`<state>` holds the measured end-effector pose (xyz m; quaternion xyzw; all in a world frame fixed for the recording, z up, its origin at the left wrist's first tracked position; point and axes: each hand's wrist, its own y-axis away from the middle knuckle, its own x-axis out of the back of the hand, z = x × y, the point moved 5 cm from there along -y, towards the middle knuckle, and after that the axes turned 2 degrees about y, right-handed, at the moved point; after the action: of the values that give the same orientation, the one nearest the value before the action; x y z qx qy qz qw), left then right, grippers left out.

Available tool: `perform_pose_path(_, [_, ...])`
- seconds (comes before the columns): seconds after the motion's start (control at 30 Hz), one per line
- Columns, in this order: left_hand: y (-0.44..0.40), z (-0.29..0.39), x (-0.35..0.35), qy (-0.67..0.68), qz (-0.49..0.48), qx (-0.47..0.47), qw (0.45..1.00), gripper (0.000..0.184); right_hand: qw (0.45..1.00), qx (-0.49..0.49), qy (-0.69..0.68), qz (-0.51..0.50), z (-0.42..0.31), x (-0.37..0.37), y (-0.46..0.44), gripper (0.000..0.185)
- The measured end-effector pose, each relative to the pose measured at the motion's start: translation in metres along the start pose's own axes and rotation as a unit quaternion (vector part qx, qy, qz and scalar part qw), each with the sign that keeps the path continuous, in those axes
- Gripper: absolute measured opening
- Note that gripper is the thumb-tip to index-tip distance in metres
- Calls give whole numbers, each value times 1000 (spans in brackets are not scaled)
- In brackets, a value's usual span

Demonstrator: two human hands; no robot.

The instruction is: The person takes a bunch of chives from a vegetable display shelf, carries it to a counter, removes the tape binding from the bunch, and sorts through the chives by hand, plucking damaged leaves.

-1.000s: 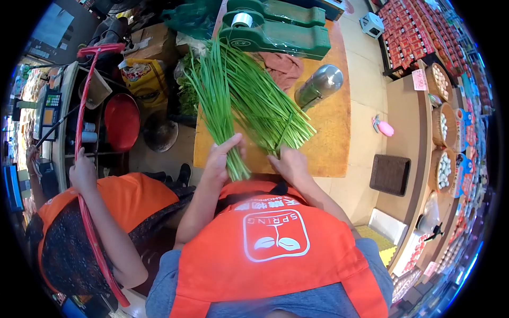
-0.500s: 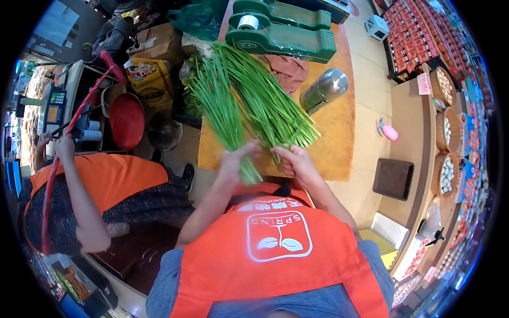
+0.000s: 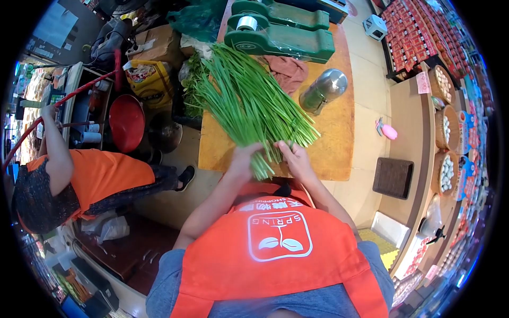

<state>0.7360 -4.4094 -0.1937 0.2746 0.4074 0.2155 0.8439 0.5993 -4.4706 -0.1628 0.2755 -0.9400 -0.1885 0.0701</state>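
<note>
A large pile of long green garlic chives [image 3: 260,95] lies across the yellow tabletop [image 3: 334,151]. My left hand [image 3: 245,160] is closed around a bunch of them, whose cut ends stick out below the fingers near my apron. Just to its right, my right hand [image 3: 297,159] pinches at the stalk ends with thumb and forefinger. The fingers are slightly blurred, so how many stalks they pinch is hard to see. A steel flask [image 3: 323,90] stands right of the chives, beside a brownish-pink cloth [image 3: 286,73].
Green film dispensers [image 3: 281,42] stand at the table's far end. Leafy greens [image 3: 192,87] sit at the left edge. On the left, a person in an orange vest [image 3: 111,175] grips a red pole [image 3: 79,93]. Shelves with egg baskets [image 3: 447,175] line the right.
My left hand has moved right with its bunch, which now lies against the other chives. My right hand is slightly higher. The person at left has shifted left and swung the red pole.
</note>
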Motion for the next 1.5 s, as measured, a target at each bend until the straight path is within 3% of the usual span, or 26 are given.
perform_pose_path(0.1, [-2,-6,0,105,-20,68,992,26,997,31,42,-49,-1,-6,-8,30])
perform_pose_path(0.2, [0,-5,-1,127,-13,56,990,27,996,13,66,-56,8,-6,-22,33])
perform_pose_path(0.4, [-7,-9,-1,69,-7,92,993,19,994,-71,27,-82,7,-6,-35,37])
perform_pose_path(0.5, [13,7,-1,83,-45,97,991,16,990,22,139,-33,27,3,-48,37])
perform_pose_path(0.57, [44,26,5,148,-69,92,982,17,990,15,137,-34,20,4,-45,36])
perform_pose_path(0.63, [90,63,-11,188,-131,53,972,18,992,-9,120,-31,18,5,-45,33])
perform_pose_path(0.8, [160,120,-42,146,-215,-159,952,24,996,-54,66,-36,19,4,-47,28])
perform_pose_path(0.9, [153,123,-56,59,-156,-215,962,22,996,-80,-8,-34,12,0,-39,25])
perform_pose_path(0.97, [124,111,-48,-1,-20,-179,984,20,987,-92,-108,-70,-18,-5,-21,22])
perform_pose_path(1.03, [77,90,-26,-88,61,-194,975,17,984,-92,-113,-100,-51,-18,-1,23])
perform_pose_path(1.07, [64,78,-19,-79,59,-195,976,17,983,-92,-117,-110,-63,-25,7,24])
perform_pose_path(1.1, [51,68,-16,-72,52,-194,977,17,995,-49,-18,-81,-74,-30,11,23])
perform_pose_path(1.23, [42,53,-21,-66,20,-155,985,22,999,27,19,-18,-60,-42,-1,19])
perform_pose_path(1.37, [34,45,-12,-43,41,-176,983,21,992,-66,-107,-28,-54,-35,7,16])
perform_pose_path(1.5, [34,49,-8,12,58,-116,991,22,966,-98,-223,-89,-47,-26,18,14])
